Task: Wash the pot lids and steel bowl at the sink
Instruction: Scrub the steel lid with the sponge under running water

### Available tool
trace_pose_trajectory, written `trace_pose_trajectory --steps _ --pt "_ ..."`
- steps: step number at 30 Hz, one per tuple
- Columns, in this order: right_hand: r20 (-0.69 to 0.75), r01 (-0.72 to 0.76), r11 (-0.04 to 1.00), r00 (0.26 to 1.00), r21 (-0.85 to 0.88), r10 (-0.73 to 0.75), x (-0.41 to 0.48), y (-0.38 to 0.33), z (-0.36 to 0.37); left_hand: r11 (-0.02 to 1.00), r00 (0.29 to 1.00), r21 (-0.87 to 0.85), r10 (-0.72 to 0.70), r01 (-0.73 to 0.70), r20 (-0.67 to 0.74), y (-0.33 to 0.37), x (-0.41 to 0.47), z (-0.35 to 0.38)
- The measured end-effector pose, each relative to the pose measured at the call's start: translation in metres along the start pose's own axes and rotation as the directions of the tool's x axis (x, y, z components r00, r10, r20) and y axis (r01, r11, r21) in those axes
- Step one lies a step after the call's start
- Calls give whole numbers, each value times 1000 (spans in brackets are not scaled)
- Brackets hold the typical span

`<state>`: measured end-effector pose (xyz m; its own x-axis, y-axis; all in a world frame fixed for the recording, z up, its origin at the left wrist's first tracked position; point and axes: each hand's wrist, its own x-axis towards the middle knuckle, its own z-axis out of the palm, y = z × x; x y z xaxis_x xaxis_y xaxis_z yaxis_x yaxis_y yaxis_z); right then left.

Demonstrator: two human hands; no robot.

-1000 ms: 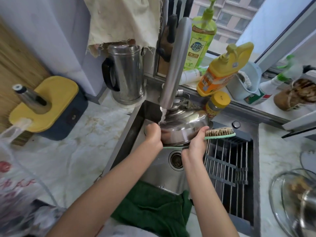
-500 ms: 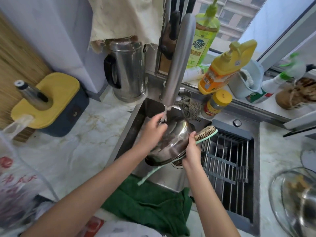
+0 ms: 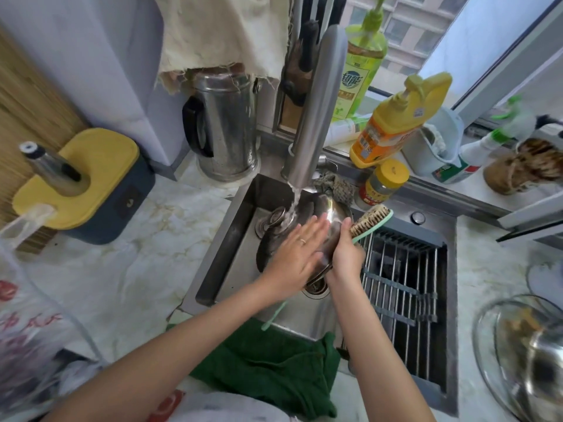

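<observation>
Head view: a pale marble-veined countertop [image 3: 137, 269] surrounds a brushed-steel sink [image 3: 231, 239] set under a window [image 3: 405, 32] that looks onto apartment blocks. The left hand [image 3: 297, 254] lies flat, its fingers [image 3: 316, 229] straight and close together, pressed on the domed, mirror-bright steel pot lid [image 3: 332, 219], which is tilted over the basin. Just beyond those fingertips, water from the matte cylindrical faucet [image 3: 313, 111] falls on the lid's round knob [image 3: 278, 216]. The right hand [image 3: 345, 254] is curled tight round the lid's near rim, and the same grip holds a brush [image 3: 370, 216]; the worn tan bristles stick out past its thumb, and the mint plastic handle trails out below the left wrist. Right of the right hand, a ribbed wire rack [image 3: 402, 278] fills the basin. Below both wrists a crumpled green cloth [image 3: 274, 360] drapes over the sink's edge. Beyond the fingers, a yellow bottle [image 3: 399, 117] leans on the sill.
</observation>
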<state>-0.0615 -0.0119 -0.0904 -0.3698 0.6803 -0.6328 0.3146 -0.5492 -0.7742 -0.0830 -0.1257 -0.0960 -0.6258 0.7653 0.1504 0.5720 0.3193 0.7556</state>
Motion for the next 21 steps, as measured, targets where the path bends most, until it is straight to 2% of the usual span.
trace_pose_trajectory --steps 2,4,6,8,12,14,17,21 --pt "23 -22 1000 1000 8 21 2 2 0 996 998 -66 60 -60 -16 -21 -19 -14" --pt "17 -58 998 998 38 57 4 -1 0 992 986 -125 -55 35 -158 -39 -42 -28" --pt "42 -104 991 994 90 100 9 -5 -2 980 928 -111 -194 167 -319 -51 -57 -39" --pt "90 -149 982 986 116 139 11 -9 1 976 890 -29 -210 218 -406 -50 -57 -47" --pt "228 -193 981 957 27 182 8 -7 12 978 934 188 -20 93 -358 -26 -30 -52" --pt "289 -195 980 938 -27 194 4 -6 16 938 948 319 -27 133 -317 -19 -20 -54" --pt "350 -189 979 914 -79 205 0 -6 22 888 945 390 -123 242 -305 -13 -12 -64" --pt "362 -171 981 912 -96 195 -5 -5 33 868 876 205 -390 453 -284 -10 -7 -72"
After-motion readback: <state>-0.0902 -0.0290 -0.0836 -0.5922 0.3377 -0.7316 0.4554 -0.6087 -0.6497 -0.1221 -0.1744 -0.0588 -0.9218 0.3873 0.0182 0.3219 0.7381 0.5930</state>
